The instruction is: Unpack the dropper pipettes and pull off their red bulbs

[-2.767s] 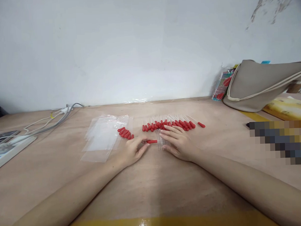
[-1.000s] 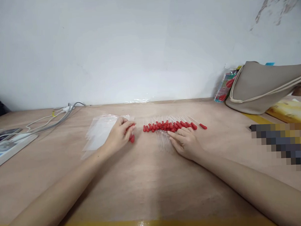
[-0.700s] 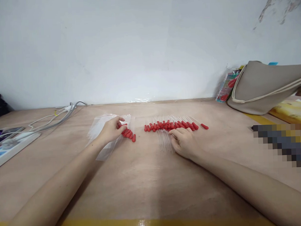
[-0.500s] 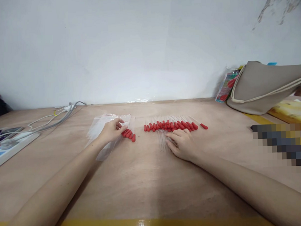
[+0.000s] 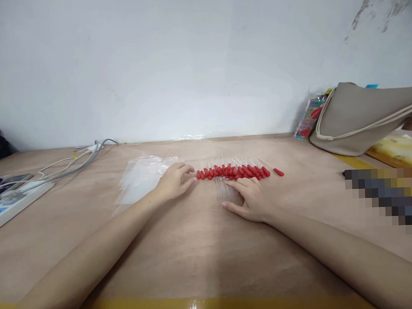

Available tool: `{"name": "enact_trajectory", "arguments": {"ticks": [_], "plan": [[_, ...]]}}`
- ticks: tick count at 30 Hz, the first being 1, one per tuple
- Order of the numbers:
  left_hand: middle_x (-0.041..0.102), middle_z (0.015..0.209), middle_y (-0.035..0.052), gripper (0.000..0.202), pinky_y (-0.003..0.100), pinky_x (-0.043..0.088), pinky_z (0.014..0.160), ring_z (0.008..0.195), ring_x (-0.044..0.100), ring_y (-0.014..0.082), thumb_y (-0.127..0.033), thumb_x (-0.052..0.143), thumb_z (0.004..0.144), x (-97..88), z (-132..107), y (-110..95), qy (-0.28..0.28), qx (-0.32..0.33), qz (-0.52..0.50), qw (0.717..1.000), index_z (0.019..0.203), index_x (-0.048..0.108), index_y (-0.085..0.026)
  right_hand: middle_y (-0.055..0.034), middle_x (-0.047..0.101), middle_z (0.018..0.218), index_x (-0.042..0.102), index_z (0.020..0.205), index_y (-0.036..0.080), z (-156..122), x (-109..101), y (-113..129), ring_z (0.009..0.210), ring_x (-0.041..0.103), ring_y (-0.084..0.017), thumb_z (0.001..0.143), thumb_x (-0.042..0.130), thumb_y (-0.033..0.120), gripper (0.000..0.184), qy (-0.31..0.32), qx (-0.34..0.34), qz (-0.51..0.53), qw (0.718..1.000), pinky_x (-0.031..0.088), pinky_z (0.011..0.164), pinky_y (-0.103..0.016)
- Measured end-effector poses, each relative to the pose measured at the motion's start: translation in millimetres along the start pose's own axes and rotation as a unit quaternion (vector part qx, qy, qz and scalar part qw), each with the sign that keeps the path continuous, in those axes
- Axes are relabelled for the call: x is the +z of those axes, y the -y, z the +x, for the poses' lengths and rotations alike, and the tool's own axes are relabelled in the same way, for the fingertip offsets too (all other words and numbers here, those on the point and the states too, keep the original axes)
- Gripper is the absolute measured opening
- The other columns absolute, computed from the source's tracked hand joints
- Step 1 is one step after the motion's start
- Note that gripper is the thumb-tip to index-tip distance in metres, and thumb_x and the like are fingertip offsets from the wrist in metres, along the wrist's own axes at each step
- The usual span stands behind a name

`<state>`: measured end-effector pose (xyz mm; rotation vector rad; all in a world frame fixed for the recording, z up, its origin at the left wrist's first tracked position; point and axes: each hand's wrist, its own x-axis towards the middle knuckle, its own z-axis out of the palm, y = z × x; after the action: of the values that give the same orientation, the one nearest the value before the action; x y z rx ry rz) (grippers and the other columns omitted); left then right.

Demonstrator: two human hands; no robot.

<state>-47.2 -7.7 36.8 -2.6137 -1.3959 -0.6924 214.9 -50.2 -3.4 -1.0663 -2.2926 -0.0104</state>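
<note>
A row of glass droppers with red rubber bulbs (image 5: 250, 171) lies across the table, their thin clear tubes (image 5: 224, 190) pointing both away from me and toward me. At the left end of the row is my left hand (image 5: 176, 180), fingers and thumb apart beside the nearest bulbs. My right hand (image 5: 250, 199) rests with spread fingers over the tubes on the near side, its fingertips at the bulbs. Clear plastic bags (image 5: 142, 174) lie stacked to the left, partly covered by my left hand.
On the left, cables (image 5: 87, 161) run to a white power strip (image 5: 18, 204). A grey-beige bag (image 5: 353, 118) stands back right, beside a colourful packet (image 5: 309, 117). A yellow package (image 5: 398, 152) lies near it. Yellow tape (image 5: 198, 307) marks the front edge.
My left hand has moved right, from the bags to the row. The small group of red-bulbed droppers by the bags no longer shows. My right thumb has spread outward.
</note>
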Motion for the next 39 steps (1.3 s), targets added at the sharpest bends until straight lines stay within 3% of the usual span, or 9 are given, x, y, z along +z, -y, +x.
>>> {"name": "enact_trajectory", "arguments": {"ticks": [6, 11, 17, 20, 23, 26, 29, 34, 39], "plan": [[0.060, 0.090, 0.0074, 0.028, 0.036, 0.044, 0.078, 0.087, 0.056, 0.0224, -0.035, 0.051, 0.083, 18.8, 27, -17, 0.029, 0.047, 0.012, 0.998, 0.104, 0.058, -0.019, -0.0040, 0.061, 0.077, 0.051, 0.116, 0.016, -3, -2, -4, 0.073, 0.055, -0.018, 0.076, 0.054, 0.054, 0.054, 0.002, 0.043, 0.035, 0.998, 0.036, 0.072, -0.035], [0.064, 0.080, 0.0046, 0.020, 0.031, 0.045, 0.070, 0.079, 0.058, 0.0208, -0.034, 0.052, 0.082, 23.2, 37, -20, 0.047, 0.013, -0.002, 0.999, 0.088, 0.064, -0.019, -0.0033, 0.059, 0.076, 0.049, 0.117, 0.016, -2, -3, -3, 0.073, 0.053, -0.018, 0.073, 0.057, 0.053, 0.058, 0.034, 0.036, 0.048, 0.998, 0.036, 0.071, -0.035], [0.066, 0.085, 0.0054, 0.018, 0.032, 0.046, 0.071, 0.080, 0.060, 0.0201, -0.023, 0.046, 0.083, 27.0, 30, -19, -0.008, -0.036, -0.009, 0.999, 0.089, 0.062, -0.018, -0.0070, 0.060, 0.088, 0.049, 0.119, 0.018, 0, -7, 1, 0.080, 0.054, -0.021, 0.073, 0.058, 0.054, 0.060, 0.052, 0.004, 0.037, 0.998, 0.037, 0.073, -0.036], [0.064, 0.090, 0.0069, 0.020, 0.031, 0.047, 0.070, 0.080, 0.061, 0.0193, -0.020, 0.044, 0.082, 25.9, 20, -17, -0.078, -0.058, -0.014, 0.995, 0.097, 0.058, -0.016, -0.0085, 0.059, 0.093, 0.049, 0.117, 0.018, -1, -4, -1, 0.084, 0.054, -0.022, 0.074, 0.057, 0.053, 0.055, 0.008, 0.005, 0.041, 0.999, 0.040, 0.076, -0.038], [0.062, 0.090, 0.0052, 0.021, 0.027, 0.049, 0.068, 0.079, 0.061, 0.0161, -0.020, 0.044, 0.083, 20.9, 4, -16, -0.132, -0.025, -0.055, 0.989, 0.101, 0.054, -0.017, -0.0114, 0.055, 0.105, 0.047, 0.119, 0.019, 0, -1, -4, 0.097, 0.052, -0.025, 0.076, 0.058, 0.046, 0.052, -0.078, 0.013, 0.048, 0.996, 0.043, 0.081, -0.041], [0.063, 0.095, 0.0051, 0.021, 0.026, 0.051, 0.072, 0.081, 0.061, 0.0143, -0.021, 0.045, 0.085, 16.1, -17, -21, -0.127, 0.028, -0.102, 0.986, 0.104, 0.051, -0.017, -0.0145, 0.048, 0.120, 0.038, 0.129, 0.019, 1, 1, -6, 0.111, 0.046, -0.028, 0.075, 0.059, 0.043, 0.062, -0.159, 0.005, 0.015, 0.987, 0.041, 0.090, -0.044], [0.064, 0.096, 0.0049, 0.021, 0.025, 0.051, 0.073, 0.081, 0.062, 0.0132, -0.022, 0.046, 0.086, 16.5, -35, -31, -0.098, 0.057, -0.131, 0.985, 0.106, 0.051, -0.018, -0.0145, 0.046, 0.128, 0.035, 0.133, 0.019, 1, -1, -6, 0.117, 0.042, -0.029, 0.076, 0.059, 0.043, 0.067, -0.174, -0.049, -0.034, 0.983, 0.036, 0.095, -0.046], [0.063, 0.086, 0.0026, 0.015, 0.023, 0.049, 0.066, 0.074, 0.061, 0.0117, -0.020, 0.047, 0.087, 25.3, -46, -45, -0.077, 0.098, -0.139, 0.982, 0.101, 0.053, -0.019, -0.0061, 0.058, 0.118, 0.050, 0.122, 0.024, 0, 0, -6, 0.117, 0.045, -0.025, 0.080, 0.056, 0.038, 0.044, -0.133, -0.143, -0.061, 0.979, 0.032, 0.099, -0.044], [0.064, 0.089, 0.0040, 0.017, 0.025, 0.050, 0.069, 0.077, 0.061, 0.0131, -0.018, 0.047, 0.086, 26.6, -46, -45, -0.080, 0.118, -0.142, 0.979, 0.102, 0.054, -0.018, -0.0017, 0.067, 0.099, 0.064, 0.095, 0.024, 0, 3, -6, 0.107, 0.054, -0.020, 0.084, 0.054, 0.029, 0.016, -0.130, -0.158, -0.063, 0.977, 0.033, 0.097, -0.041]]}}
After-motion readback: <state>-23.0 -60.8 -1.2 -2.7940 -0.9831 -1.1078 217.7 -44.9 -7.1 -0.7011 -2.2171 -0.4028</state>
